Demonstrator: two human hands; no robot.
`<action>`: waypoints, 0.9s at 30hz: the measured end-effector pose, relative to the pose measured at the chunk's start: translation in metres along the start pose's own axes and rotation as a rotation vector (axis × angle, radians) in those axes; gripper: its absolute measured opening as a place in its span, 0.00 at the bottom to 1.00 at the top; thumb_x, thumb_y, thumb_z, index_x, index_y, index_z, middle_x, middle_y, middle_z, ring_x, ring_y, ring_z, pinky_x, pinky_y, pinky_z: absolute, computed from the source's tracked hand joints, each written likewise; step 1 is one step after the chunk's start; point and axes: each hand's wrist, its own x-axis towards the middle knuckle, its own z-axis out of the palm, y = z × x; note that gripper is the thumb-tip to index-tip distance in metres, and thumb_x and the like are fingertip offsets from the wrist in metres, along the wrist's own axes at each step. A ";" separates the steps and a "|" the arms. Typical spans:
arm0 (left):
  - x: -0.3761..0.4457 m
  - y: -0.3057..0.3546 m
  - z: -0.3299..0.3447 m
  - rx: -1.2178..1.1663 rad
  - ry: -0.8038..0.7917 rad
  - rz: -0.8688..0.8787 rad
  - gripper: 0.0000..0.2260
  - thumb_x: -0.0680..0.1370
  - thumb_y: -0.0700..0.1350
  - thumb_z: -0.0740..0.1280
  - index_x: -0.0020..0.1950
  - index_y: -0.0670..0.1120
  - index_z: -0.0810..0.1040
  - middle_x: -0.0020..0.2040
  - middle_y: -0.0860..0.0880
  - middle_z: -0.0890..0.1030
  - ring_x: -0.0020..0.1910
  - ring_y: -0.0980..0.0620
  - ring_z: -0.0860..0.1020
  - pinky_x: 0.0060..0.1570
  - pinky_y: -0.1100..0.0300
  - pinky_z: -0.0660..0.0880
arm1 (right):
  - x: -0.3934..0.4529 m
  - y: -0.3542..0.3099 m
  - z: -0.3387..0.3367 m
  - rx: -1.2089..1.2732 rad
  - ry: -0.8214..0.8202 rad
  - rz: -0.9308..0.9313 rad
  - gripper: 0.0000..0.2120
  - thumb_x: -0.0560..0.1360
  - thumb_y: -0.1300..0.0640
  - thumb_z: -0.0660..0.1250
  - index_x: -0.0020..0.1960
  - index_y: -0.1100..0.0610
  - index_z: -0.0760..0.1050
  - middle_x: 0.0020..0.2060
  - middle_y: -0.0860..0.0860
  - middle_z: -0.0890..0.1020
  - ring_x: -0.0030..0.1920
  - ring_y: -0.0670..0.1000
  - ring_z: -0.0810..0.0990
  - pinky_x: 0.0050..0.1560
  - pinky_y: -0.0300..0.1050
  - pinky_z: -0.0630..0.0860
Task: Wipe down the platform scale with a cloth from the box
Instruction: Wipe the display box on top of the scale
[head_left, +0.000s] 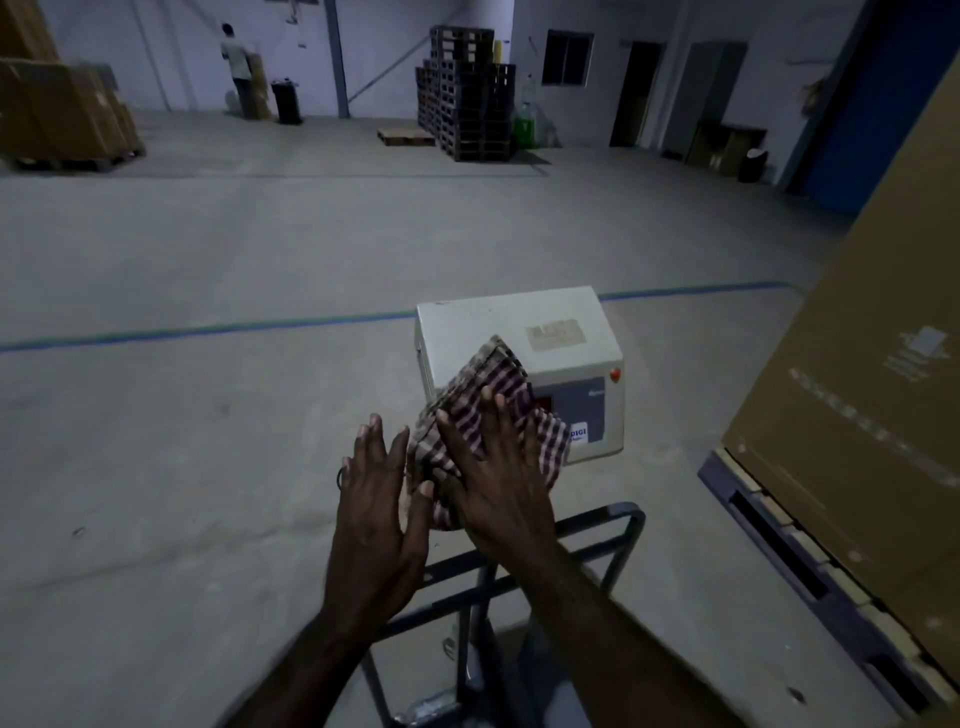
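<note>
The platform scale's white indicator box (511, 325) stands on a dark metal frame (613, 530) just ahead of me. A checked cloth (493, 374) is draped over the box's near left corner and front panel. My right hand (493, 478) lies flat on the cloth with straight fingers, pressing it against the box. My left hand (376, 499) is beside it on the left, fingers straight, its thumb touching the hanging edge of the cloth. The scale's platform is mostly hidden beneath my arms.
A tall cardboard box (872, 395) on a blue pallet (795, 566) stands close on the right. Concrete floor (208, 415) with a blue line stretches left and ahead. Stacked dark pallets (467, 93), more boxes (57, 109) and a person (239, 67) are far back.
</note>
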 end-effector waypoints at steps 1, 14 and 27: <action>0.000 0.000 0.001 0.000 -0.005 -0.001 0.26 0.80 0.51 0.56 0.77 0.46 0.59 0.80 0.49 0.51 0.79 0.52 0.49 0.76 0.55 0.46 | -0.001 0.006 0.000 -0.003 0.000 -0.005 0.30 0.81 0.36 0.50 0.79 0.41 0.45 0.79 0.55 0.41 0.79 0.54 0.38 0.75 0.60 0.37; 0.020 0.063 0.035 0.061 0.004 0.025 0.27 0.80 0.50 0.58 0.78 0.44 0.58 0.80 0.45 0.52 0.79 0.48 0.49 0.76 0.47 0.49 | -0.006 0.085 -0.003 0.166 0.055 0.451 0.30 0.80 0.37 0.39 0.80 0.46 0.47 0.79 0.61 0.47 0.78 0.62 0.42 0.75 0.66 0.50; 0.046 0.077 0.008 0.099 0.160 -0.021 0.26 0.80 0.50 0.55 0.77 0.42 0.59 0.79 0.46 0.53 0.79 0.49 0.49 0.76 0.52 0.46 | 0.089 0.040 -0.040 0.103 0.040 -0.171 0.25 0.80 0.38 0.52 0.75 0.41 0.61 0.78 0.55 0.57 0.78 0.57 0.53 0.76 0.60 0.47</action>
